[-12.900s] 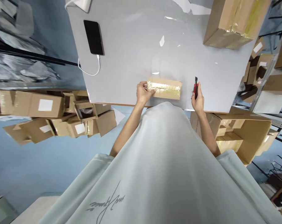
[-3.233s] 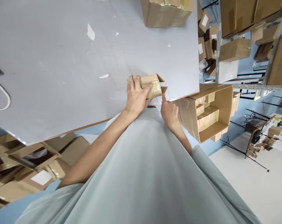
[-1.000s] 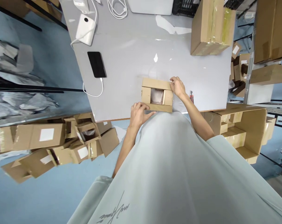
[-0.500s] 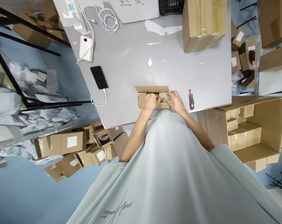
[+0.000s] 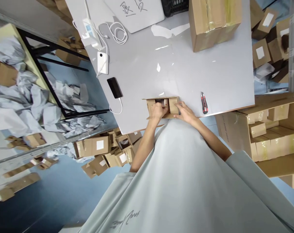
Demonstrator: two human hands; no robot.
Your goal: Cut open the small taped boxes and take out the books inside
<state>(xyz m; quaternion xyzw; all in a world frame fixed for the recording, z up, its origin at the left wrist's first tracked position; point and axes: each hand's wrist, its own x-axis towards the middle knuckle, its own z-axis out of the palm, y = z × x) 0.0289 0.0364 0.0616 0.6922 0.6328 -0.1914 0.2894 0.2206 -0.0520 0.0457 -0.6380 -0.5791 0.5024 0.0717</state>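
Note:
A small cardboard box (image 5: 174,105) lies with its top open near the table's front edge, its flaps raised or folded outward. My left hand (image 5: 158,111) reaches into the opening with curled fingers; whatever they hold is hidden. A small pale item (image 5: 165,102) shows by those fingertips inside the box, too small to name. My right hand (image 5: 185,114) grips the box at its right end, fingers on the flap and side. To the right of that hand lies a red and black utility knife (image 5: 204,103).
A large taped carton (image 5: 210,29) stands at the back right of the table (image 5: 137,71). A phone (image 5: 115,87) on a cable, a white power bank (image 5: 102,62) and a laptop (image 5: 139,16) lie on the left and back. An open carton (image 5: 231,129) of small boxes stands right, below the table.
The head view has shifted, so the table sits further right. The box's far flap stands more upright and its opening looks wider. My left hand stays at the opening, my right at the right end.

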